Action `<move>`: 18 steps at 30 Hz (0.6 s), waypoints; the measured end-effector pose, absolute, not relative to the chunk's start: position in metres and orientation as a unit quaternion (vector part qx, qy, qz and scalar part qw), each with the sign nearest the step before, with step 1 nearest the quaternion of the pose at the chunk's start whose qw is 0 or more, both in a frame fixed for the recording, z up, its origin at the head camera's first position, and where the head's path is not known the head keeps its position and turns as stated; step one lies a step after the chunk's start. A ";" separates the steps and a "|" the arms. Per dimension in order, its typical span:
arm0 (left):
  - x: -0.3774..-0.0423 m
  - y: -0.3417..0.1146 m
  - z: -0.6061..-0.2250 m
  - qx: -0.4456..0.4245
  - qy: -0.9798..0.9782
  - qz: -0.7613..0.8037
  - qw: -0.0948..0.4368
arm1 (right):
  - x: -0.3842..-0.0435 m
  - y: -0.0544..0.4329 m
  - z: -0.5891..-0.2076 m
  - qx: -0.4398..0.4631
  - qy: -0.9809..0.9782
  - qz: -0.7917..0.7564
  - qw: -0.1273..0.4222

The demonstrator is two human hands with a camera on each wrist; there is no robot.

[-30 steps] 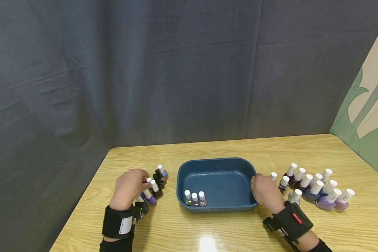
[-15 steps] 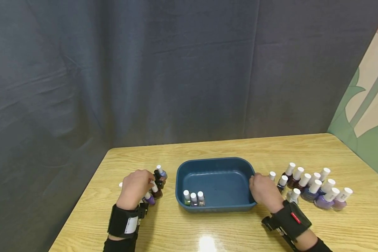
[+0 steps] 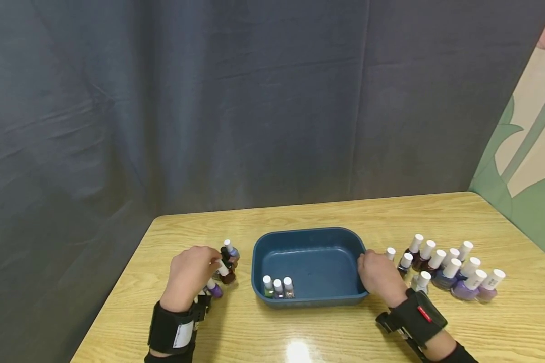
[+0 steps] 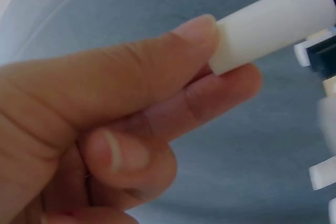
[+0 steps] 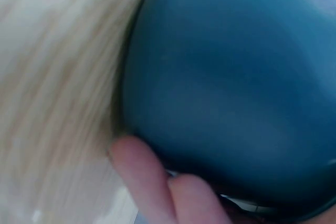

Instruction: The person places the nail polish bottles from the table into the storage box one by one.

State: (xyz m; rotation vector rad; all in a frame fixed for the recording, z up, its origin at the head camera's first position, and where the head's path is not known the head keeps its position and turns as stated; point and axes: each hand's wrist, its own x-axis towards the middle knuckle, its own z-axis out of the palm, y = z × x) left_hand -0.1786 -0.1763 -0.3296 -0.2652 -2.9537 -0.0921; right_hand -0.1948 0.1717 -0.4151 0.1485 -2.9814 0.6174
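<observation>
My left hand [image 3: 186,277] pinches the white cap [image 4: 275,24] of a dark red-brown nail polish bottle [image 3: 228,277] between thumb and forefinger. That bottle is among a small cluster at the table's left. Part of the cluster is hidden behind the hand, including a purple bottle [image 3: 215,291] that shows only partly. A dark blue plastic tray [image 3: 309,302] sits mid-table. Three small white-capped nail polish bottles [image 3: 278,289] stand in its front left corner. My right hand [image 3: 379,275] grips the tray's right wall, with fingertips [image 5: 139,166] against its outside in the right wrist view.
Right of the tray stand several white-capped nail polish bottles [image 3: 447,275] in dark red, blue, purple and clear tones. Behind the wooden table [image 3: 254,338] hangs a dark grey curtain [image 3: 254,111]. A patterned cloth [image 3: 536,176] borders the right side.
My left hand has moved from bottles at the cluster's near left to the dark red-brown bottle and now pinches its cap. The right hand stays on the tray. The view has shifted slightly.
</observation>
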 end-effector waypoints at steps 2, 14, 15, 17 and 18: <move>-0.174 -0.175 -0.325 -0.089 -0.990 -0.030 0.101 | -0.195 0.172 -0.415 0.049 -0.977 0.201 0.049; -0.160 -0.160 -0.308 -0.105 -0.969 -0.063 0.213 | -0.194 0.170 -0.416 0.051 -0.977 0.199 0.050; -0.160 -0.159 -0.307 -0.110 -0.966 -0.069 0.225 | -0.194 0.171 -0.416 0.050 -0.978 0.198 0.050; -0.161 -0.154 -0.305 -0.117 -0.960 -0.079 0.241 | -0.194 0.171 -0.416 0.049 -0.978 0.198 0.050; -0.162 -0.152 -0.304 -0.121 -0.958 -0.082 0.247 | -0.194 0.171 -0.415 0.048 -0.978 0.198 0.050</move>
